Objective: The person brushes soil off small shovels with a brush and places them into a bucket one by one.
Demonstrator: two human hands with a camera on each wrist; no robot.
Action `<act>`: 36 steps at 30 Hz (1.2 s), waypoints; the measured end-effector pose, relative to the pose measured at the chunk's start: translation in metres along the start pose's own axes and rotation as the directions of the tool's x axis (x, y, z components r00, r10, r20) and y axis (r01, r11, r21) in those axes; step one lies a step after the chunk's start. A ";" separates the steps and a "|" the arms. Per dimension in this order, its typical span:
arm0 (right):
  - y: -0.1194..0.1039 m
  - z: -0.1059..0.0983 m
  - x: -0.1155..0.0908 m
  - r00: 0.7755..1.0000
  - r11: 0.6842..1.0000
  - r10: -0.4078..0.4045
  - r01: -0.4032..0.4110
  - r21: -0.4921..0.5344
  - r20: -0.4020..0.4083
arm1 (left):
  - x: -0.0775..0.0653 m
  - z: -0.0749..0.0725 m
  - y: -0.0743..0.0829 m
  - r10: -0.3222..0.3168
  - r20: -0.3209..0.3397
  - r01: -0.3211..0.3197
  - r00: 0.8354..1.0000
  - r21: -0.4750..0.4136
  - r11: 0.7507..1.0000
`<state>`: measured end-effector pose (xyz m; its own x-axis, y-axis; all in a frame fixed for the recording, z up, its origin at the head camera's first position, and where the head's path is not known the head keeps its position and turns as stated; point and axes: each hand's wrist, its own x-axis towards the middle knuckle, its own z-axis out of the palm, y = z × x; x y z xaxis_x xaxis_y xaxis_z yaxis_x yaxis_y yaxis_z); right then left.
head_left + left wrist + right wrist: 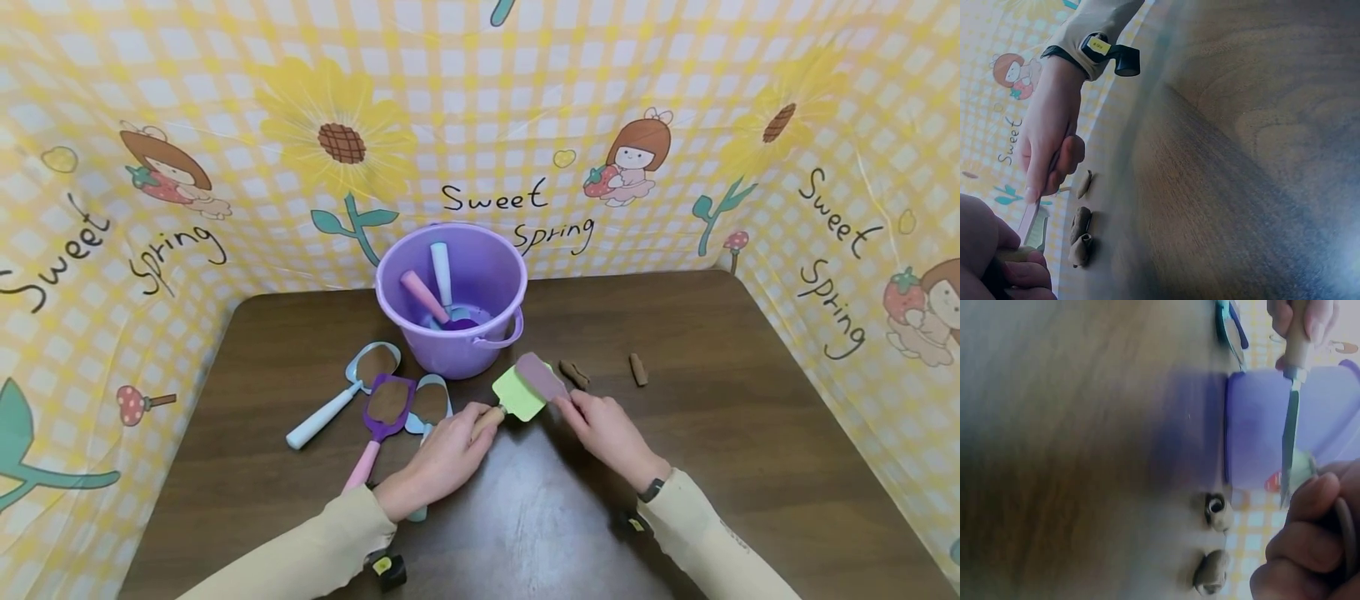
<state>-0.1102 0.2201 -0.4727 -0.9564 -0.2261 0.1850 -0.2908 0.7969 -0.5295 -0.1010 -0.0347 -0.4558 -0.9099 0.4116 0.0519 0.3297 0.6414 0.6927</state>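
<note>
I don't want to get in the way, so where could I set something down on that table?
The widest bare patch of table lies between the brown rolls and the right edge. Another lies between the sleeves; a narrower strip separates the scoops from the left edge. It's crowded by the bucket, where scoops, left hand and green spatula bunch together.

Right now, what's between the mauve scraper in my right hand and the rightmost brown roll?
In the head view, a lumpy brown piece sits between the mauve scraper and the rightmost brown roll.
</note>
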 end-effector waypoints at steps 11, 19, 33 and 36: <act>-0.011 0.000 -0.001 0.989 0.990 -0.083 0.068 0.123 0.121 | 0.000 0.002 -0.001 0.006 0.012 -0.006 1.000 -0.030 1.000; 0.003 -0.004 0.002 1.000 1.000 -0.012 0.011 0.014 0.014 | -0.001 0.003 -0.002 -0.001 0.007 0.001 1.000 -0.049 0.999; 0.012 -0.026 -0.004 0.990 0.989 0.121 -0.114 0.092 -0.077 | -0.002 0.003 -0.006 0.001 -0.036 -0.005 0.999 -0.116 0.993; 0.008 -0.030 -0.009 0.990 0.991 0.102 -0.093 0.092 -0.099 | -0.003 0.003 -0.006 -0.020 -0.017 0.018 1.000 -0.136 0.991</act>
<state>-0.1026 0.2450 -0.4539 -0.9736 -0.0869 0.2112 -0.2019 0.7597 -0.6182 -0.0999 -0.0375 -0.4623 -0.9204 0.3877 0.0498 0.2761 0.5545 0.7850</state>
